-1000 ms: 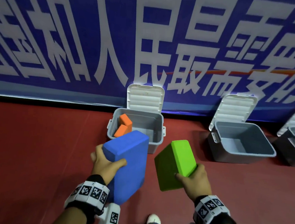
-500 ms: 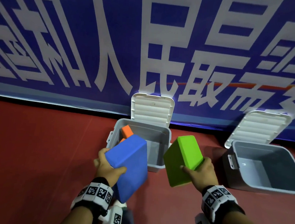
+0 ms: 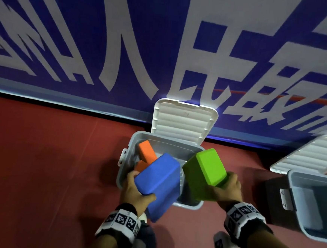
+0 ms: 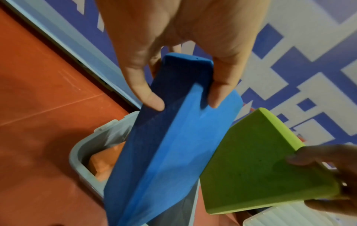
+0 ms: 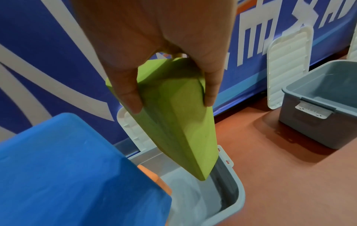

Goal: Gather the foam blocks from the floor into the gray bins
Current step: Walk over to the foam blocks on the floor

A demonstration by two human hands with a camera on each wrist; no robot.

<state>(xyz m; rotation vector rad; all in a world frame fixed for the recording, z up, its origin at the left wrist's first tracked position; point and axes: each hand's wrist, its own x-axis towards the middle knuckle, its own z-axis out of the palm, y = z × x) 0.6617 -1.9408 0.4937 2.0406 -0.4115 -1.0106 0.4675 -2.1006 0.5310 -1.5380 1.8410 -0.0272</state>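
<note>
My left hand [image 3: 136, 190] grips a blue foam block [image 3: 160, 180] by its near end, tilted over the front left of a gray bin [image 3: 122, 171]. My right hand [image 3: 226, 187] grips a green foam block [image 3: 204, 172] over the bin's right side. Orange blocks [image 3: 146, 153] lie inside at the left. In the left wrist view, thumb and fingers pinch the blue block [image 4: 164, 145], with the green block [image 4: 251, 165] beside it. In the right wrist view, the green block [image 5: 177, 122] points down into the bin [image 5: 237, 192].
The bin's white lid [image 3: 182, 121] leans open against a blue banner wall [image 3: 126, 42]. A second gray bin [image 3: 313, 204] with its own open lid [image 3: 310, 157] stands to the right. Red floor [image 3: 48, 163] stretches to the left.
I have come closer to the bin. Both blocks moved forward and now hang over its opening instead of in front of it.
</note>
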